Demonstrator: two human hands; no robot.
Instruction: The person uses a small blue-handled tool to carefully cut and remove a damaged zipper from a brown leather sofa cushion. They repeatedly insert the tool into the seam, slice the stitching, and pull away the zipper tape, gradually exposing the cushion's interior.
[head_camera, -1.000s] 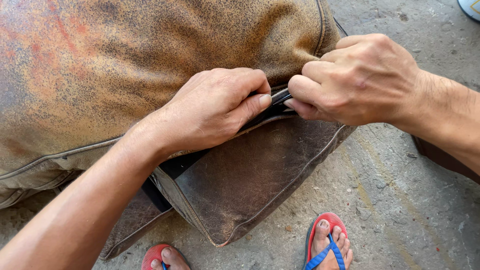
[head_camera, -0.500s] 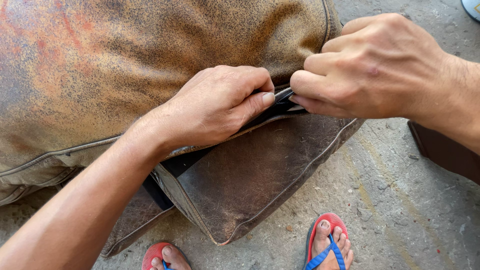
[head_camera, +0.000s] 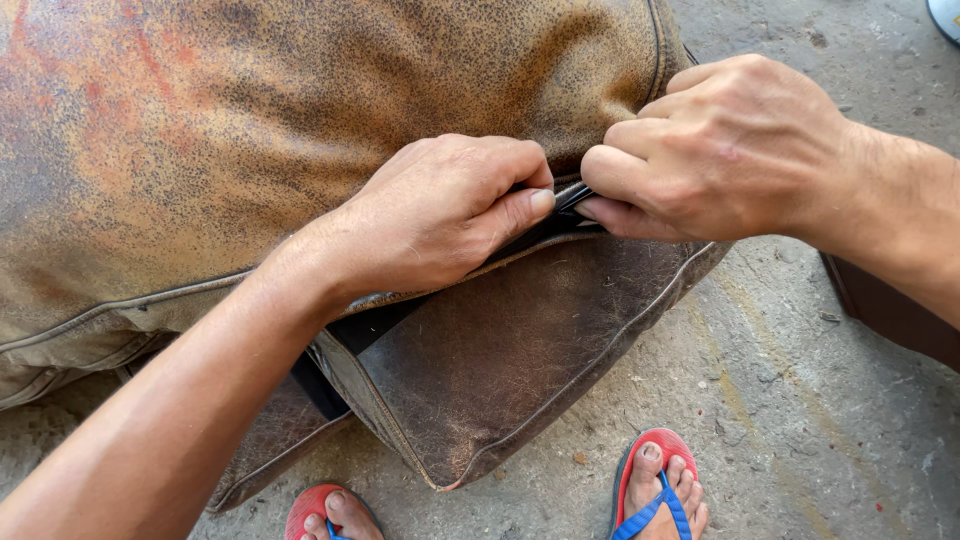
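Both hands pinch a dark zipper strip (head_camera: 570, 200) on a worn brown leather cushion (head_camera: 300, 130) lying on the concrete floor (head_camera: 800, 420): left hand (head_camera: 450, 210) and right hand (head_camera: 710, 150), each grip closed tight on it.

Worn, cracked matt leather cushion (head_camera: 300, 130), rough grey concrete floor (head_camera: 820, 400), rubber sandals (head_camera: 655, 490)
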